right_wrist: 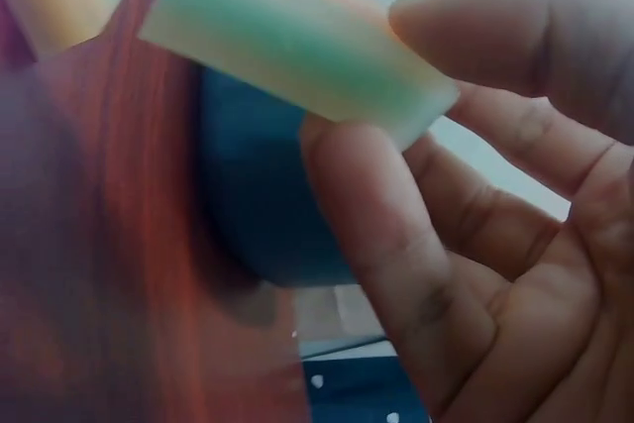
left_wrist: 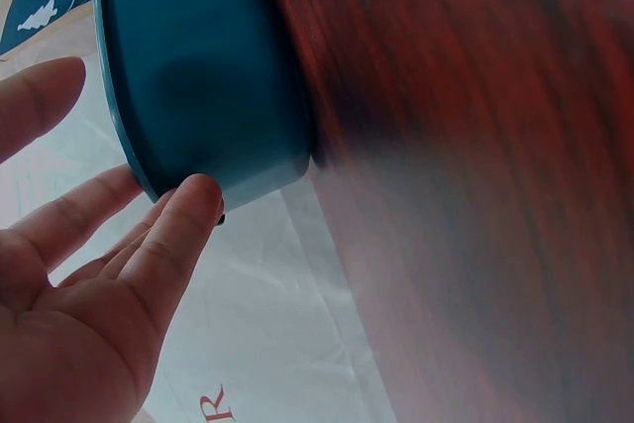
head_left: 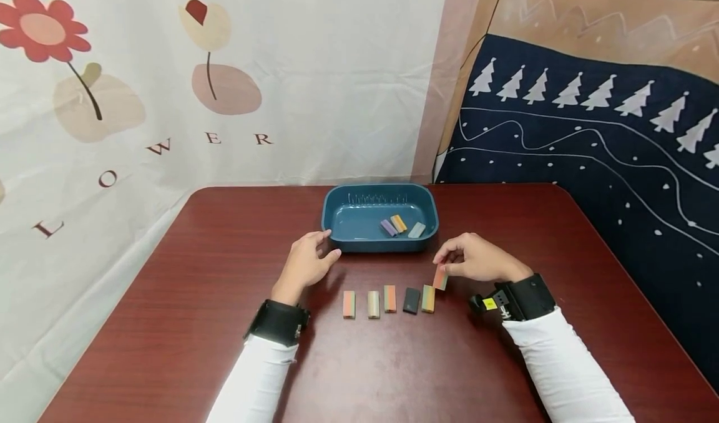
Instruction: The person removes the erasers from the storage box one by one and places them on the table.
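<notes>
A teal tray (head_left: 337, 223) sits at the table's far middle with three small blocks inside: purple (head_left: 388, 228), orange (head_left: 399, 223) and pale grey-green (head_left: 417, 229). My left hand (head_left: 308, 262) rests with relaxed fingers against the tray's (left_wrist: 198, 76) near-left corner, fingertips (left_wrist: 188, 200) touching its wall. My right hand (head_left: 474, 257) pinches an orange-and-green block (head_left: 440, 277) just above the table, right of a row of blocks. In the right wrist view that block (right_wrist: 297, 42) sits between thumb and fingers. The row holds several blocks, among them one black block (head_left: 411, 300).
The dark red table (head_left: 168, 323) spreads wide around the row. A flowered white cloth (head_left: 112, 130) hangs at the back left and a navy tree-patterned cloth (head_left: 590, 148) at the right. Both wrists carry black camera bands.
</notes>
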Demonstrator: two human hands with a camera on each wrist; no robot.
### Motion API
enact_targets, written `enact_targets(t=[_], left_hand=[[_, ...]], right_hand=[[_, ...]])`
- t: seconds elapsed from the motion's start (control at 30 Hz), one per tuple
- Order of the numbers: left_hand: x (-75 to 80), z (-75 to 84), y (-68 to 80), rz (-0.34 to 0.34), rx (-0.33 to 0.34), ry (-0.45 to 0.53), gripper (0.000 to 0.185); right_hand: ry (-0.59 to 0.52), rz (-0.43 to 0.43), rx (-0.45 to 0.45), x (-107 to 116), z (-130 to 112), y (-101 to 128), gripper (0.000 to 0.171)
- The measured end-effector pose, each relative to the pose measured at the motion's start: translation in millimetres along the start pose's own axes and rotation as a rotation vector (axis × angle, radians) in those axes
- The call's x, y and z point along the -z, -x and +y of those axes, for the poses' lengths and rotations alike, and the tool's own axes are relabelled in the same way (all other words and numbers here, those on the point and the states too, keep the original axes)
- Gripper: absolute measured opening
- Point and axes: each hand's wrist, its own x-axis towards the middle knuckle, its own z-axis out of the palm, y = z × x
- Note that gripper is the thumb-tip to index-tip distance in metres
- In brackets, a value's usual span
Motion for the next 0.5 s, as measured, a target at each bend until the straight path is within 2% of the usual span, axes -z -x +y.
enact_targets(t=[0.27,0.5], left_hand=[[-4.1,-1.2,-0.1,-0.012,-0.001,0.019,0.057],[-0.3,-2.3,-3.0,-0.015,-0.006,0.0,0.057]], right_hand=[[0.007,-0.087,-0.058,-4.0,8.4,5.2,0.01],[0.009,-0.153,-0.074,-6.9,13.2,0.0,0.008]])
